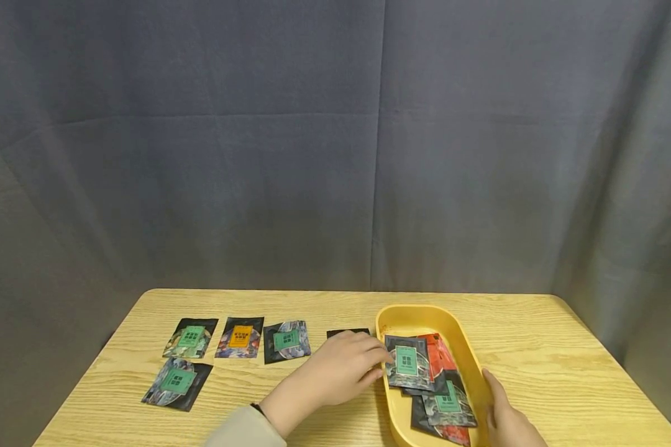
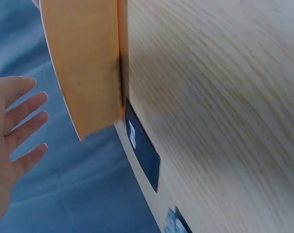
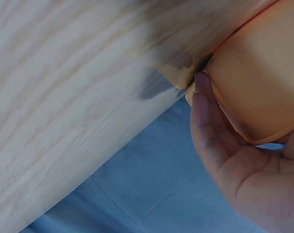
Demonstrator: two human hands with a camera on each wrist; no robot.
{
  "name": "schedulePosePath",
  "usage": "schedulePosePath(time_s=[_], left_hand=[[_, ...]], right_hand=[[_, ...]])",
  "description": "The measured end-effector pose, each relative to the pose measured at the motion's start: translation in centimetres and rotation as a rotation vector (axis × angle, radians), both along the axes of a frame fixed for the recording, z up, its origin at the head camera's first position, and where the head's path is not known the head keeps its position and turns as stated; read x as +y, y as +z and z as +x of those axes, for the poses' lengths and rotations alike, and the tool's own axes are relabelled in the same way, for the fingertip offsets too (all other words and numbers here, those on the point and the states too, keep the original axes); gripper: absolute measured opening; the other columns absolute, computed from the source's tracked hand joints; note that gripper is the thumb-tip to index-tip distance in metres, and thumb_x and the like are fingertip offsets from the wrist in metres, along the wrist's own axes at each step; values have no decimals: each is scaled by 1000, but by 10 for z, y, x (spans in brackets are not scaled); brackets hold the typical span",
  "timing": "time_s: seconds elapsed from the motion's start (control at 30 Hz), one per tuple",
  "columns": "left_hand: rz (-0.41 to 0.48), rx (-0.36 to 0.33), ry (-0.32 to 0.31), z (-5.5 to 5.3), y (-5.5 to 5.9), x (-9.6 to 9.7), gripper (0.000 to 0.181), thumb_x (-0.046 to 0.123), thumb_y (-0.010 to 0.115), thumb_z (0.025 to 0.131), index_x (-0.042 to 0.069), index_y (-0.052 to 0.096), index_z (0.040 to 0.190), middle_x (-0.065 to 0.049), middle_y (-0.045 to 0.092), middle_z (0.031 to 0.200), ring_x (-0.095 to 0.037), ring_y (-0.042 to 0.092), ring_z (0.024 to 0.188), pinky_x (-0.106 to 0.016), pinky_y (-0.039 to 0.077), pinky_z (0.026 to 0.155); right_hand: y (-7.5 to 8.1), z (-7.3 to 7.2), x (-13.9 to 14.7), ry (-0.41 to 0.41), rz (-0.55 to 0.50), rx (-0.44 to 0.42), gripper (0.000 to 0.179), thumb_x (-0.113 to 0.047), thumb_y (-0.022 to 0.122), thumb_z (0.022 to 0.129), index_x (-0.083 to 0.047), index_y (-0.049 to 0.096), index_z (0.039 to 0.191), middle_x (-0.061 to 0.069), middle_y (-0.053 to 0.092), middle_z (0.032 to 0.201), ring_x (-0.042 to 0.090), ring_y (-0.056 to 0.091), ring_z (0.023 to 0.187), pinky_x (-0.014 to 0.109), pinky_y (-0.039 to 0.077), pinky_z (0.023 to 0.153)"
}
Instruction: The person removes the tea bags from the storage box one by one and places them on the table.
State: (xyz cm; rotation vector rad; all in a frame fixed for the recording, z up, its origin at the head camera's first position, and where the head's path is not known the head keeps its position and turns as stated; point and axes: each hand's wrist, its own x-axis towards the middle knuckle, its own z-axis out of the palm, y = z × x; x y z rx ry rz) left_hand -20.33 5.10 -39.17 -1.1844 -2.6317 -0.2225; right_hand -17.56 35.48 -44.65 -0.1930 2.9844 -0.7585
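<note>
As right hand (image 1: 511, 417) holds tray edge (image 1: 471, 347), tabletop alongside (image 1: 548, 354)

Pale beige left sleeve (image 1: 246, 429) with thin black wristband (image 1: 257, 408)

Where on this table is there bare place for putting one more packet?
Bare tabletop lies right of the yellow tray and right hand, and between the nearest loose packet and left forearm. Crowded: the back row of loose packets, reaching the left hand, and the tray's inside, where packets overlap.
</note>
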Motion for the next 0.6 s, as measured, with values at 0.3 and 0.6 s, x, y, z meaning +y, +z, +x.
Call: schedulePosePath(time_s=[0.3, 0.6], left_hand=[[-55, 7, -29, -5, -2, 32, 25, 28, 63, 99, 23, 68, 123, 12, 64, 118, -5, 59, 112, -24, 46, 98], [-135, -13, -18, -13, -9, 58, 29, 31, 63, 98, 26, 66, 126, 13, 63, 121, -5, 57, 114, -22, 45, 97]], right_hand=[[-3, -1, 2, 0, 2, -9, 51, 5, 44, 97, 10, 17, 139, 15, 59, 62, 21, 55, 50, 32, 41, 45], [0, -1, 0, 11, -8, -7, 52, 5, 46, 96, 11, 17, 139, 21, 62, 67, 22, 57, 52, 33, 43, 46]])
